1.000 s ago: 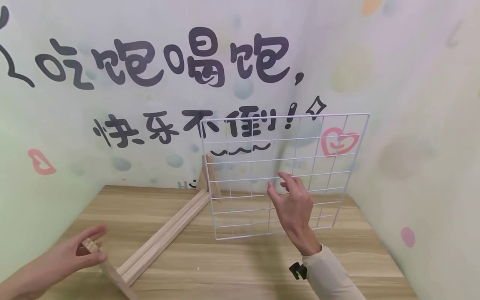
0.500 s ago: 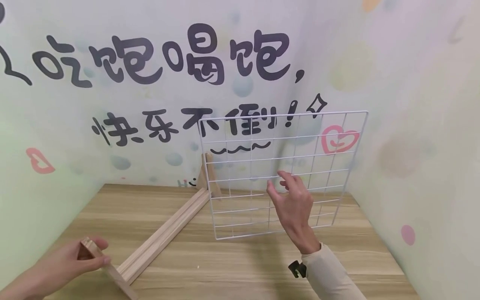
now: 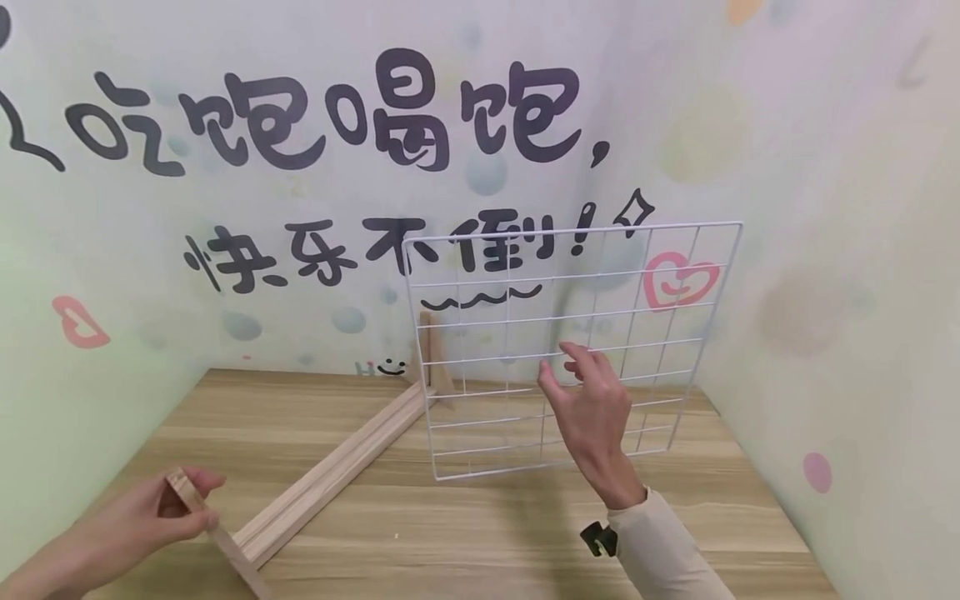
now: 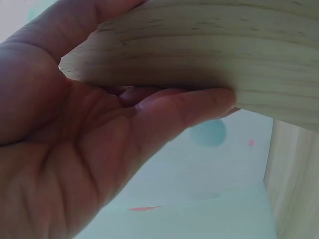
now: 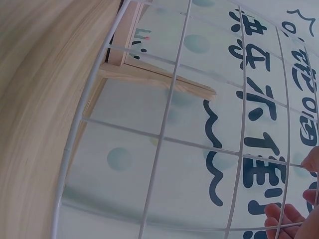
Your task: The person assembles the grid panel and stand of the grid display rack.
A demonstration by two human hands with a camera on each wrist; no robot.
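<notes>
At the lower left of the head view, my left hand (image 3: 120,529) pinches the near end board (image 3: 225,537) of a wooden stand between thumb and fingers. In the left wrist view this pale board (image 4: 199,45) has a curved edge. The stand's long grooved bar (image 3: 330,467) runs back across the table to a far end board (image 3: 442,375). My right hand (image 3: 592,412) holds a white wire grid panel (image 3: 573,232) by its middle wires, fingertips partly hidden. The grid, roughly upright, overlaps the far end board. The right wrist view shows its wires (image 5: 160,137) up close.
A wood-grain table (image 3: 450,542) lies beneath everything. Behind it stands a pale wall (image 3: 487,25) with large dark writing and coloured spots. Side walls (image 3: 862,350) close in on the right and left. My right sleeve (image 3: 667,542) carries a black clip.
My left fingers have closed more snugly on the near end board. The stand's far end has shifted right. The grid and my right hand have moved very slightly right.
</notes>
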